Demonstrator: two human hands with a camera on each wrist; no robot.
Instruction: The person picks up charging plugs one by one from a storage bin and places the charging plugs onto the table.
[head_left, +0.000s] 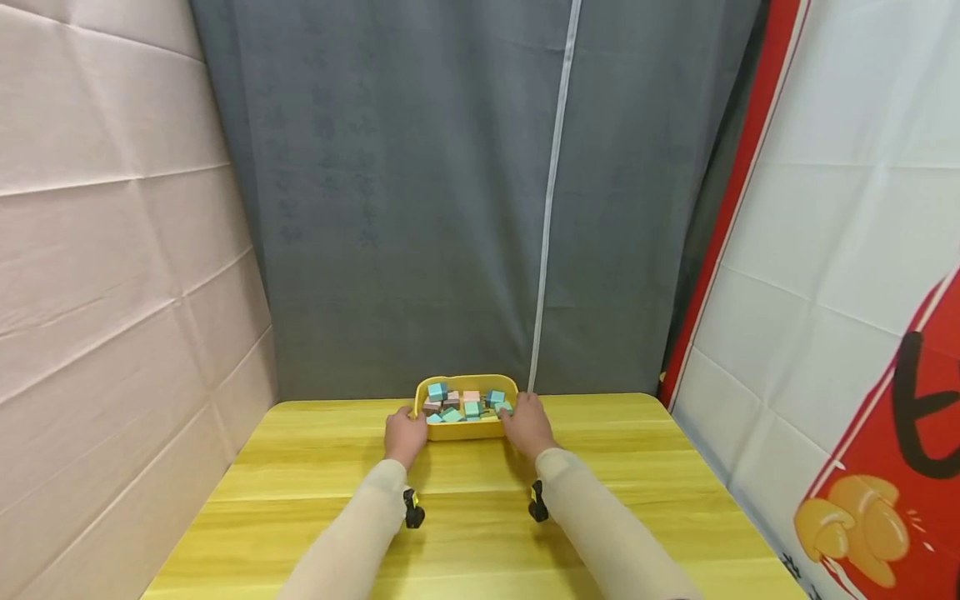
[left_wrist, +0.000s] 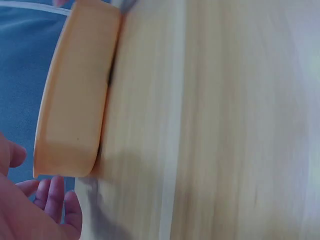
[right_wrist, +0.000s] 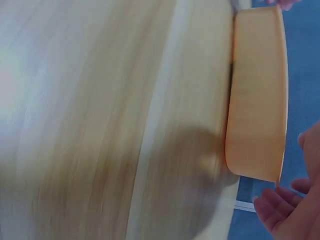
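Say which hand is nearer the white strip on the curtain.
Right. In the head view, the right hand is just below the white strip; the left hand is farther off, at the left end of the yellow bin.

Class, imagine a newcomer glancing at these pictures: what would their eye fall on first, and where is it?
Probably the yellow tray of pastel blocks, near the far edge of the wooden table, with the left hand and right hand at its ends. Next might come the bold red print at the head view's lower right.
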